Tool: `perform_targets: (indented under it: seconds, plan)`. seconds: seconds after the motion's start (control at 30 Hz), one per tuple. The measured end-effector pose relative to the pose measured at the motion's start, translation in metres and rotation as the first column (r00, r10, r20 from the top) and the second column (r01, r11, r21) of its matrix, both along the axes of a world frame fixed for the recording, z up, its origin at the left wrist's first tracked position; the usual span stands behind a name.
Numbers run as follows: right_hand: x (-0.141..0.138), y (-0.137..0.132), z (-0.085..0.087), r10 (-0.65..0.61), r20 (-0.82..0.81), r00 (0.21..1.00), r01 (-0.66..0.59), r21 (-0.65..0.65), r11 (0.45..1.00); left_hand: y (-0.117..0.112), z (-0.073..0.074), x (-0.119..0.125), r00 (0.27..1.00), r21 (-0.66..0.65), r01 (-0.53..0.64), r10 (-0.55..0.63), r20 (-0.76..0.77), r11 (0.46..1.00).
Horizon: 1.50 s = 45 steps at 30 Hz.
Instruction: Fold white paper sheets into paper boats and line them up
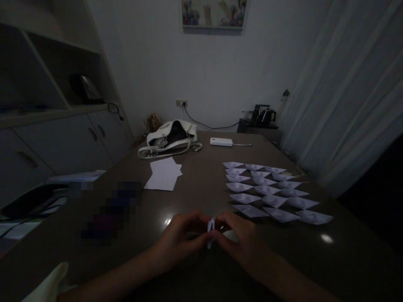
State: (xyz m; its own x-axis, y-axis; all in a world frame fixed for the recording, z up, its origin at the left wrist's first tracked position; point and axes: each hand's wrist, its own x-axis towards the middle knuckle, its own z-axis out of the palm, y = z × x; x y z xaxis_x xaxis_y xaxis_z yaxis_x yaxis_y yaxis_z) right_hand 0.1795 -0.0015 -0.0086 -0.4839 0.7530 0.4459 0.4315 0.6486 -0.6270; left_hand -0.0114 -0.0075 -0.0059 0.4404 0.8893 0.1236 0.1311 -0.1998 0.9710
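Observation:
Between the fingertips of both hands is a small folded piece of white paper, seen nearly edge-on. My left hand pinches it from the left, thumb below and fingers above. From the right, my right hand grips it the same way. The paper's exact folded shape is partly hidden by the fingers. Rows of folded white paper boats stand on the table to the right, beyond my right hand. A loose stack of white paper sheets lies ahead and to the left, apart from my hands.
A white handbag sits at the dark table's far end, beside a white power bank with a short cable. A blurred-out patch covers something on the left. Cabinets line the left; a kettle stands behind.

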Motion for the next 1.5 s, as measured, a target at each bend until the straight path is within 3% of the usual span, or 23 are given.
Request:
perform_targets:
  seconds: [0.1,0.27,0.43,0.63,0.8,1.07,1.3,1.37,1.5]
  plan:
    - [-0.005,-0.004,-0.005,-0.046,0.068,0.997,0.043,0.044,0.998,-0.002,-0.001,0.002,0.999,0.057,0.001,0.001,-0.038,0.998]
    - [-0.015,-0.011,-0.011,-0.151,0.110,0.983,0.160,-0.086,0.983,-0.005,-0.003,0.008,0.986,0.185,-0.068,0.094,-0.138,0.980]
    - [-0.014,-0.010,-0.010,-0.072,-0.058,0.996,0.067,-0.073,0.995,-0.006,-0.008,0.006,0.962,0.277,-0.095,0.160,-0.223,0.956]
    - [-0.012,-0.007,-0.010,-0.019,-0.282,0.959,-0.050,-0.236,0.970,-0.004,-0.012,0.001,0.964,0.303,-0.083,0.153,-0.217,0.949]
    - [-0.014,-0.005,-0.012,-0.065,-0.389,0.919,-0.112,-0.416,0.902,-0.004,-0.007,0.001,0.967,0.337,-0.022,0.105,-0.232,0.941]
    - [-0.014,0.000,-0.015,-0.127,-0.479,0.868,-0.197,-0.569,0.799,-0.001,-0.006,0.001,0.976,0.285,-0.044,0.102,-0.194,0.958]
    - [-0.014,0.007,-0.022,-0.216,-0.560,0.800,-0.344,-0.723,0.599,-0.001,-0.012,0.000,0.964,0.237,-0.100,0.153,-0.218,0.966]
    - [-0.014,0.008,-0.023,-0.235,-0.506,0.830,-0.283,-0.744,0.606,-0.002,-0.011,0.001,0.965,0.236,-0.069,0.125,-0.230,0.969]
    - [-0.012,0.010,-0.026,-0.174,-0.398,0.901,-0.184,-0.712,0.677,-0.003,-0.011,0.003,0.974,0.193,-0.080,0.117,-0.192,0.978]
